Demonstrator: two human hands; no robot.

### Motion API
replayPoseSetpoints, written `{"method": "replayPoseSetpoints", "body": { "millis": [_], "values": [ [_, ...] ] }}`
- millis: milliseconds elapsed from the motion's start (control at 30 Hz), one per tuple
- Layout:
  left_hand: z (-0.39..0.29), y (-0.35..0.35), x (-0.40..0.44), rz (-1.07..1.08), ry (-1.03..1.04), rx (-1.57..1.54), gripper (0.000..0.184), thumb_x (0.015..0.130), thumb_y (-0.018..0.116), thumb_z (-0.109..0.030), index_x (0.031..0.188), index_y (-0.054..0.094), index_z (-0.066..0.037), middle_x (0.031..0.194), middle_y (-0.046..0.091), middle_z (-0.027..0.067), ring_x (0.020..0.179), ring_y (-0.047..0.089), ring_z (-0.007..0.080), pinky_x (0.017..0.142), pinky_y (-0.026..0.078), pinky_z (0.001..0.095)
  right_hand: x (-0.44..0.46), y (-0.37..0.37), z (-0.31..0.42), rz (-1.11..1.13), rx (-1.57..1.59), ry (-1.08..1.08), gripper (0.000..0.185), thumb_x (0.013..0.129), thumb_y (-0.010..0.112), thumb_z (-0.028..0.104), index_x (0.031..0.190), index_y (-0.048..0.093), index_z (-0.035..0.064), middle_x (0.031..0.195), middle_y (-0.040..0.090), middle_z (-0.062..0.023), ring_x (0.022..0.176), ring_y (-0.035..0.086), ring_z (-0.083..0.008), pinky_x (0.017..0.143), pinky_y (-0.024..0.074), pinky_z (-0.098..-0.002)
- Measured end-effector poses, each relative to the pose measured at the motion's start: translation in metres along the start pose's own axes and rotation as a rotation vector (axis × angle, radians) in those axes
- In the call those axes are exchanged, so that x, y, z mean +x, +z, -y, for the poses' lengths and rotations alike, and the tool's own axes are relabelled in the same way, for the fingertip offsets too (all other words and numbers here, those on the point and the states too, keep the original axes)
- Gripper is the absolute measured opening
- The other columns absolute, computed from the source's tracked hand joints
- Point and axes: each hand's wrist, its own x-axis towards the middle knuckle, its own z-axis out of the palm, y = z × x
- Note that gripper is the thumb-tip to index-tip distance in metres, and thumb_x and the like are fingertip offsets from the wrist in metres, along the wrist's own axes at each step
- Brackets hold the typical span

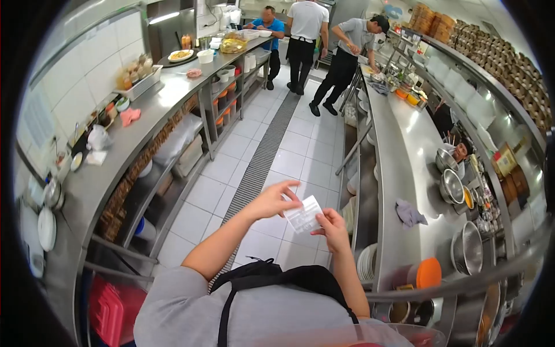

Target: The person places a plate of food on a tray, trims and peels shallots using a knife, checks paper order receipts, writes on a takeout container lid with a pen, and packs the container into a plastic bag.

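Observation:
Over the tiled aisle, a small white paper slip [303,214] with faint print is held up in front of my body. My right hand [333,229] pinches its right edge between thumb and fingers. At the slip's upper left corner is my left hand [278,199], its thumb and a finger closed on the paper while the index finger stretches out above. The print is too small to read.
A steel counter [167,87] with bowls and a plate runs along the left. Another counter [399,168] on the right bears a grey cloth [410,213] and metal bowls [451,186]. Several people stand or work farther off. A floor drain [263,150] runs down the aisle.

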Motion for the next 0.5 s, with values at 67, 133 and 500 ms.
{"method": "replayPoseSetpoints", "body": {
  "millis": [67, 133, 500],
  "values": [
    [0.007, -0.006, 0.058, 0.324, -0.024, 0.192, 0.034, 0.072, 0.066, -0.015, 0.102, 0.057, -0.003, 0.069, 0.059, 0.0035, 0.059, 0.053, 0.0069, 0.045, 0.044, 0.0206, 0.034, -0.025, 0.007, -0.034, -0.053, -0.019, 0.015, 0.082, 0.055, 0.012, 0.092, 0.054, 0.0007, 0.079, 0.059, -0.0053, 0.067, 0.056, -0.0099, 0.050, 0.0489, -0.0229],
    [0.020, -0.008, 0.121, 0.397, 0.004, 0.273, 0.019, 0.072, 0.066, -0.015, 0.086, 0.063, -0.002, 0.064, 0.059, 0.0028, 0.058, 0.053, 0.0073, 0.047, 0.042, 0.0211, 0.076, -0.051, 0.015, -0.070, -0.100, -0.051, 0.012, 0.080, 0.056, 0.009, 0.088, 0.056, -0.0001, 0.073, 0.059, -0.0054, 0.063, 0.057, -0.0104, 0.050, 0.0486, -0.0224],
    [0.042, -0.126, 0.388, -0.321, -0.005, 0.177, 0.010, 0.074, 0.062, -0.012, 0.074, 0.063, -0.002, 0.054, 0.054, -0.0001, 0.045, 0.046, 0.0049, 0.042, 0.037, 0.0200, 0.415, -0.180, 0.116, -0.183, -0.314, -0.284, 0.008, 0.078, 0.056, 0.005, 0.084, 0.059, 0.0003, 0.066, 0.057, -0.0059, 0.051, 0.055, -0.0115, 0.044, 0.0417, -0.0228]
  ]
}}
